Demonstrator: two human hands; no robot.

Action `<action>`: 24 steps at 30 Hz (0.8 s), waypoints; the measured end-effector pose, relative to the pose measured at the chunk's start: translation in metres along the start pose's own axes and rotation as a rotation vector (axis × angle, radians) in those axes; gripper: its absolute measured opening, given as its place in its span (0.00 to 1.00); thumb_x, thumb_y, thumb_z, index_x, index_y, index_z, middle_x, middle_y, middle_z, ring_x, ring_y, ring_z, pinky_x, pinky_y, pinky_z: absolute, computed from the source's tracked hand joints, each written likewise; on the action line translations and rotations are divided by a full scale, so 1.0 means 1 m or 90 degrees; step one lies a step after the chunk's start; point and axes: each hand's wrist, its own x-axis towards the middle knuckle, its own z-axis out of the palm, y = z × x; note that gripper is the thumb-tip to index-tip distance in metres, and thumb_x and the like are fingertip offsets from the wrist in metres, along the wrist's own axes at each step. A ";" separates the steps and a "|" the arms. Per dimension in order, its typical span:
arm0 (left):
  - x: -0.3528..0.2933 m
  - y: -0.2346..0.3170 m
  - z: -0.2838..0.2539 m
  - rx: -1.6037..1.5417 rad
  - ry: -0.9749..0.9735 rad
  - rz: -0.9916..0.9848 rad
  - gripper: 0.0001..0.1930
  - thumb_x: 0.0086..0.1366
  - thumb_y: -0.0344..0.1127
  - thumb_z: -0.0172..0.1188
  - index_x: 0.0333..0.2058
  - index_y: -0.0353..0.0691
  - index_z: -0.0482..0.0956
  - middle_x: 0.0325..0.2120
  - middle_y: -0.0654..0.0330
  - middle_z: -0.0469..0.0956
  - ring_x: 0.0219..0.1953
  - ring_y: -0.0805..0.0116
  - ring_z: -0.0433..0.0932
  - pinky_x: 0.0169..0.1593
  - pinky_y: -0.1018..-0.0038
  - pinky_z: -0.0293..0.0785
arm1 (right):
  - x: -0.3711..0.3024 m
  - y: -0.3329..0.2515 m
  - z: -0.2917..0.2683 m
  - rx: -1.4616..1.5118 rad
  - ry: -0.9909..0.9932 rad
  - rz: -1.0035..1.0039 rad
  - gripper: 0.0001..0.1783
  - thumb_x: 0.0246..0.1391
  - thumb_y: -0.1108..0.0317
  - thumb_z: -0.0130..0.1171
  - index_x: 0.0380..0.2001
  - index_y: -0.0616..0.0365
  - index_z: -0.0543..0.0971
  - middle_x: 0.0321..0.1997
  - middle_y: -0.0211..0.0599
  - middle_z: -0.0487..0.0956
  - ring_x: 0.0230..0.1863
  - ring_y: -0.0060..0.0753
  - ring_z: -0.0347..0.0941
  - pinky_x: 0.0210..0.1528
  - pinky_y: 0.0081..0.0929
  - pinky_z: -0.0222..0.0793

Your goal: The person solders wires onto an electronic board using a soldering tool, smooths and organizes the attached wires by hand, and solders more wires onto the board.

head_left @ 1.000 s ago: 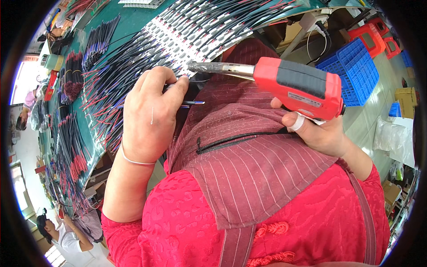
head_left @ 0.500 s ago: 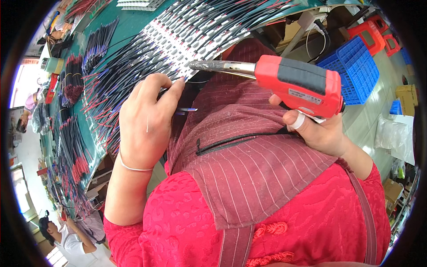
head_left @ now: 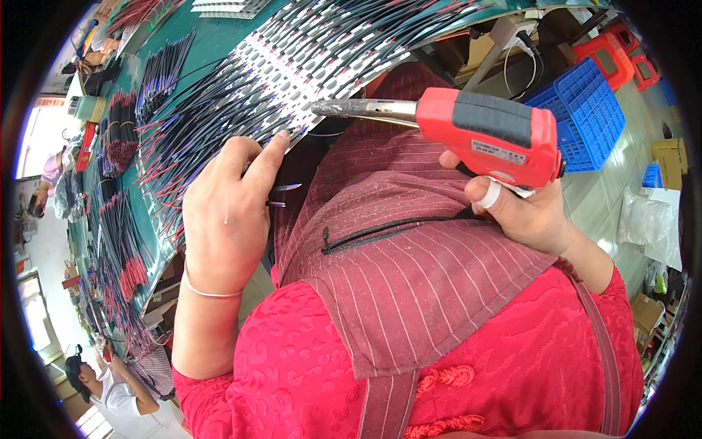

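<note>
My right hand [head_left: 530, 216] grips a red and black soldering gun [head_left: 486, 135], its thumb taped in white. The gun's long metal tip points left, just over the near edge of a white board [head_left: 300, 91] with rows of small grey parts and black wires. My left hand [head_left: 227, 208] is beside that edge, back upward, one finger stretched to the board. Wires [head_left: 284, 188] with bluish ends stick out from under it; its other fingers look curled round them, though the grip is hidden. Many black, red and blue wires [head_left: 197, 132] fan out leftward from the board.
Wire bundles [head_left: 121, 132] lie on the green table [head_left: 212, 36] to the left. A blue plastic crate [head_left: 578, 117] and red cases [head_left: 607, 55] stand on the floor at right. A white plug and cord [head_left: 523, 47] hang by the table. Another person [head_left: 110, 384] sits at lower left.
My left hand has drawn a little left and down, and the wire ends under it shifted the same way. The soldering gun has moved only slightly.
</note>
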 end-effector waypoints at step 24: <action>-0.021 -0.021 -0.035 0.091 0.022 -0.127 0.26 0.47 0.13 0.53 0.45 0.40 0.82 0.31 0.55 0.73 0.32 0.54 0.77 0.36 0.63 0.73 | 0.001 0.005 -0.001 -0.019 0.003 -0.026 0.23 0.58 0.79 0.64 0.57 0.64 0.73 0.50 0.41 0.82 0.53 0.28 0.78 0.55 0.29 0.74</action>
